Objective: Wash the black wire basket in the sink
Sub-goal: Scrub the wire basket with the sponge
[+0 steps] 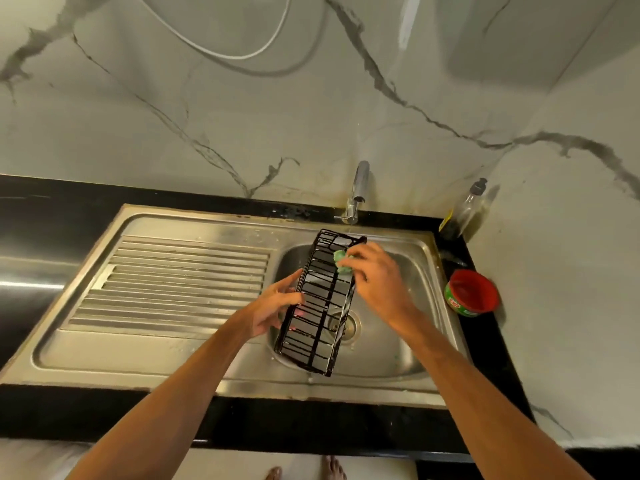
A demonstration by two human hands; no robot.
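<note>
The black wire basket [320, 299] is long and narrow and stands tilted on its side over the steel sink bowl [391, 344]. My left hand [277, 304] grips its left edge near the middle, fingers reaching round the wires. My right hand [377, 275] holds a green scrub sponge [342, 260] against the upper part of the basket. The basket's wires look wet. The drain [346, 325] shows through the grid.
A ridged steel draining board [173, 282] lies left of the bowl. The tap [356, 192] rises behind the basket. A red-lidded green soap tub [472, 293] and a bottle with a black cap [464, 211] stand on the black counter [485, 341] at right.
</note>
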